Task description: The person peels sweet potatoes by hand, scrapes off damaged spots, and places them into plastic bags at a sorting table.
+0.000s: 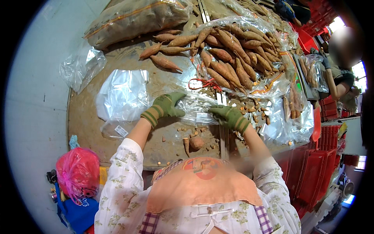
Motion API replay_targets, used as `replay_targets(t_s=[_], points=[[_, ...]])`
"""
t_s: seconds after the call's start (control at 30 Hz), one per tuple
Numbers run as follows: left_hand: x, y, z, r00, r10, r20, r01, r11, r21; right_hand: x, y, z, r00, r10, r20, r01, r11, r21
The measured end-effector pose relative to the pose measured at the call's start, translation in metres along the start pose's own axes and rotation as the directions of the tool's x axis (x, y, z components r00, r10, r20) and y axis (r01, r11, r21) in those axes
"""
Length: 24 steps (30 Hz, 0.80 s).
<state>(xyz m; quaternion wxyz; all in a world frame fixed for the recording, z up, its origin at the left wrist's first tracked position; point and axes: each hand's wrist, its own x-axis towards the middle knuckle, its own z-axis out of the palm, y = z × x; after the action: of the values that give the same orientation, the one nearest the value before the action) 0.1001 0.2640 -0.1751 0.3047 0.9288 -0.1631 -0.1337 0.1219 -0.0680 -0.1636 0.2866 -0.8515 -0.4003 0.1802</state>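
A crinkled clear plastic bag (pixel 196 106) lies on the dusty table between my two gloved hands. My left hand (pixel 165 106), in a green knit glove, is at the bag's left side, its thumb and fingers spread apart. Over the right edge of the bag, my right hand (pixel 230 117) in a matching glove has its fingers stretched out to the left. Just beyond the bag is a red tie string (pixel 204 83). A large heap of sweet potatoes (pixel 233 54) rests on opened plastic behind it.
A stack of clear bags (pixel 124 93) lies left of my hands. A full sack (pixel 136 23) stands at the back left. Nearer me are a round tuber (pixel 196 142) and scattered broken bits. Bagged sweet potatoes (pixel 293 103) and red crates (pixel 315 171) are at right, with a co-worker (pixel 339 70) beyond.
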Motion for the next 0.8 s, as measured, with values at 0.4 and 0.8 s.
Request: replay_targets(t_s=[0.4,0.8], points=[[-0.035,0.077,-0.054,0.987,-0.083,-0.134,0.016,0.901,-0.434,-0.003,-0.012,0.019,1.000,0.031,-0.006,-0.031,0.944,-0.329],[0.081,-0.033,-0.079,0.852,-0.010,-0.523,0.312,0.812,0.493,-0.018,-0.079,-0.010,0.975,-0.117,-0.189,0.068,0.966,-0.248]])
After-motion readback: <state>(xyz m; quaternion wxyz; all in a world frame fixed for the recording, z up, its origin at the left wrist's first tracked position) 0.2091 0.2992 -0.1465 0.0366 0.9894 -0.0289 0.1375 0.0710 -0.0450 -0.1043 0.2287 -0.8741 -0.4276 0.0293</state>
